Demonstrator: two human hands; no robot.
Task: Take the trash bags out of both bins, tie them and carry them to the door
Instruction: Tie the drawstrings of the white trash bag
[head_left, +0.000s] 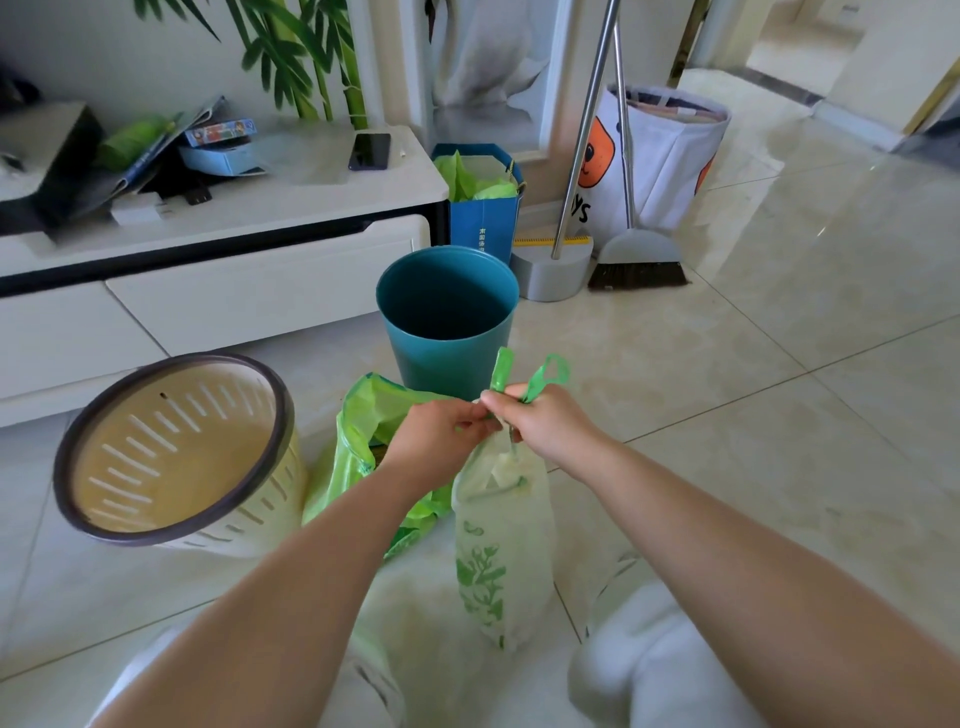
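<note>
Both hands met above the white trash bag (501, 545): the left hand (441, 434) and the right hand (545, 423) each pinched a green drawstring handle (545, 374) at its gathered neck. That bag stood on the tiled floor (753, 415) between the person's knees. Just behind it slumped the green trash bag (363, 415), mouth open, between the tilted beige bin (171, 452) and the upright teal bin (447, 317).

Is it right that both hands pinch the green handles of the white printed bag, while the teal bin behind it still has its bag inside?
Not quite. The head view shows the teal bin has no bag inside. The rest holds: left hand and right hand pinch the green handles of the white printed bag.
</note>
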